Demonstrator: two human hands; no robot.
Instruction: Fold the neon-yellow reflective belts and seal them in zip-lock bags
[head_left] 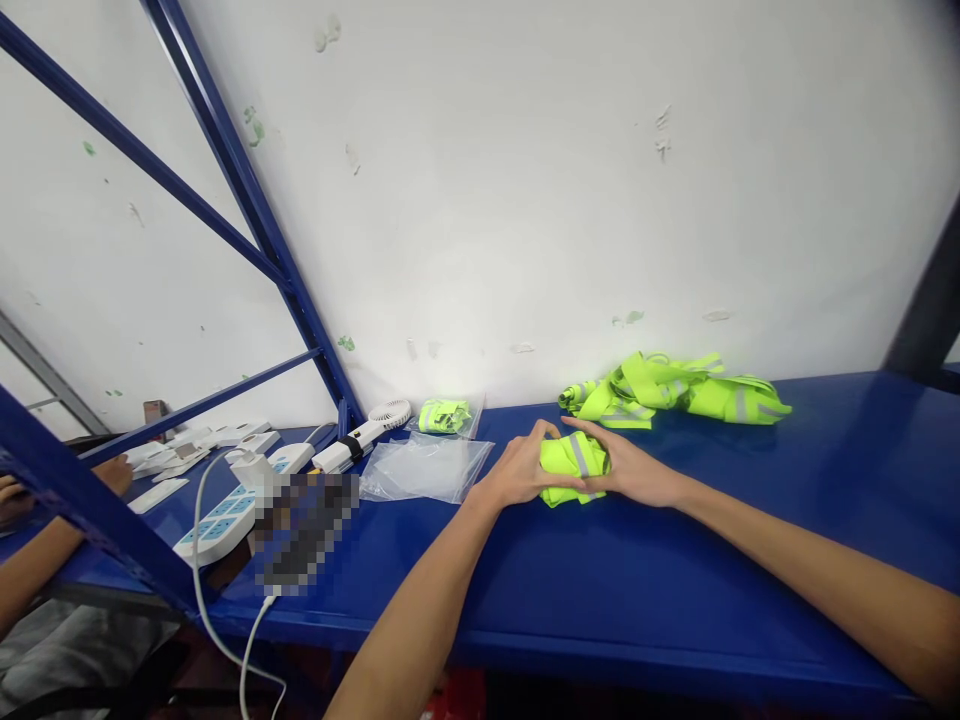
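A folded yellow-green bundle (574,458) with a grey reflective stripe rests on the blue tabletop between my two hands. My left hand (521,466) grips its left side, fingers curved round it. Around the right side my right hand (626,466) is closed, with its fingers along the top and near edge. Behind them, against the wall, lies a loose heap of the same yellow-green strips (667,390). Clear plastic bags (427,468) lie flat to the left of my left hand. Another small folded yellow-green bundle (444,416) sits behind those bags.
A white handheld fan (364,440), a power strip (225,520) with white cables and a blurred dark object (304,530) occupy the left. A blue metal frame (255,210) rises there. Beyond it are white boxes (244,433) and another person's arm (41,570).
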